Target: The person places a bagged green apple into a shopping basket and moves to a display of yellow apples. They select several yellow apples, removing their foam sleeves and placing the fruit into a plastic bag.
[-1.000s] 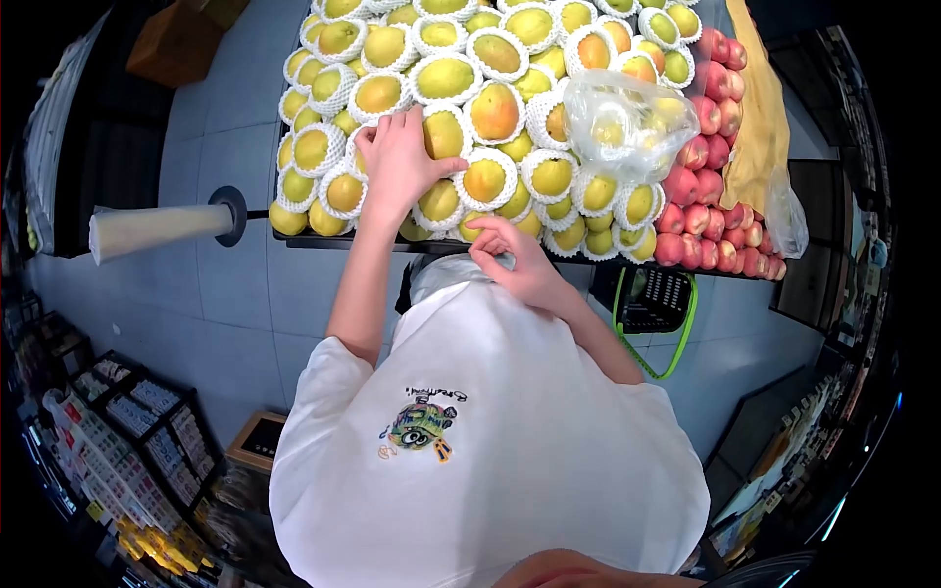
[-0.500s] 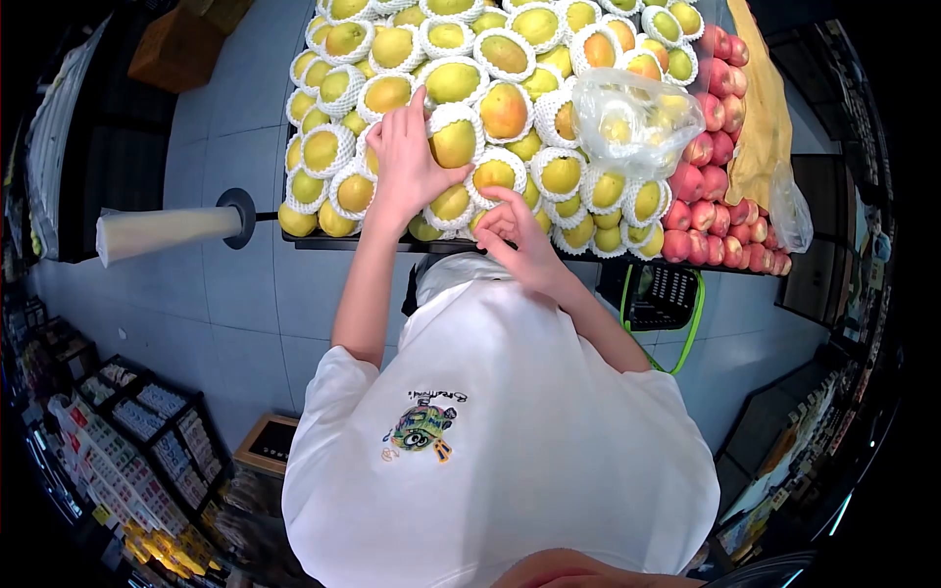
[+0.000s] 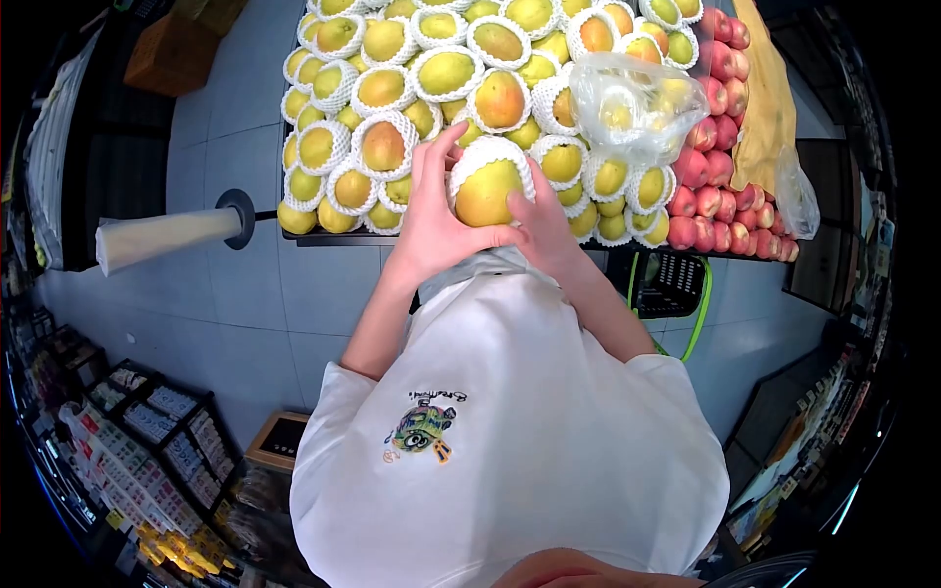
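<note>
A yellow-green mango in a white foam net is held between my two hands at the front edge of the fruit display. The net covers its far side, and its near side is bare. My left hand curves round its left side, with the thumb stretched beneath it. My right hand grips its right side, the thumb on the bare skin. Some of the right fingers are hidden behind the fruit. Around my hands lie rows of netted mangoes, among them an orange-tinged mango by my left fingers.
A clear plastic bag lies on the mangoes at right. Red apples are stacked beyond it, beside a yellow cloth. A roll of plastic bags juts from the display's left side. A black basket with a green handle stands below.
My left hand has moved right and nearer my body. My right hand, empty before, has come round the mango, which now sits raised between both hands.
</note>
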Action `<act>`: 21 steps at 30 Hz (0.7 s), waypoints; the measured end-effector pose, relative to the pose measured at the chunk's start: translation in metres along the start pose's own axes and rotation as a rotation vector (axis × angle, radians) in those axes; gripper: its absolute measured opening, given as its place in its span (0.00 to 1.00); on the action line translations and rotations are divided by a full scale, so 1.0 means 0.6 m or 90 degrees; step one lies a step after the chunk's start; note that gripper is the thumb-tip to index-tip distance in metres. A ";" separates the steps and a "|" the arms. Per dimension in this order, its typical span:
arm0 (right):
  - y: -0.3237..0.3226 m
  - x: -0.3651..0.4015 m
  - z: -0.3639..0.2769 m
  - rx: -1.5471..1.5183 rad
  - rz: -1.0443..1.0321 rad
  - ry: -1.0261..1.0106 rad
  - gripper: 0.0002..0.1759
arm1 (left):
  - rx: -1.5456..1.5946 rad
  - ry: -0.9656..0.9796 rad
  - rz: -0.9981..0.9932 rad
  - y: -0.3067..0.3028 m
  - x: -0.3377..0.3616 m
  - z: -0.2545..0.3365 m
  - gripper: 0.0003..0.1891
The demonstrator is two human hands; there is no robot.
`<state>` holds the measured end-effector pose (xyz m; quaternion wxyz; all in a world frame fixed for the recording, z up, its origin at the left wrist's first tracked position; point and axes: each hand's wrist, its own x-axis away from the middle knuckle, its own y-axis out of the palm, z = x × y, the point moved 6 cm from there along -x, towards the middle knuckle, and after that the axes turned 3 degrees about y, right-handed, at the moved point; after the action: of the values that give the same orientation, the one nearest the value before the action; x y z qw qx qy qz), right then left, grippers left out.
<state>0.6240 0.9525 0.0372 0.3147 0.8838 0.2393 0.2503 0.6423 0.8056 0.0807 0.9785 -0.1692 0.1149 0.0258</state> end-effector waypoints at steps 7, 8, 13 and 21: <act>-0.037 0.018 0.017 0.192 0.027 -0.023 0.42 | 0.090 0.069 -0.058 0.008 0.018 -0.016 0.38; -0.041 0.019 0.023 0.159 0.010 -0.002 0.43 | 0.146 0.037 -0.074 0.009 0.016 -0.022 0.33; -0.035 0.028 0.030 0.113 -0.013 -0.013 0.47 | 0.156 0.003 0.011 0.009 0.016 -0.022 0.10; -0.046 0.038 0.037 -0.009 -0.050 -0.046 0.51 | 0.295 -0.207 0.057 0.028 0.030 -0.044 0.14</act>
<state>0.6472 0.9748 0.0100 0.3392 0.8799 0.2601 0.2073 0.6524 0.8129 0.0467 0.9946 0.0706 -0.0329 0.0691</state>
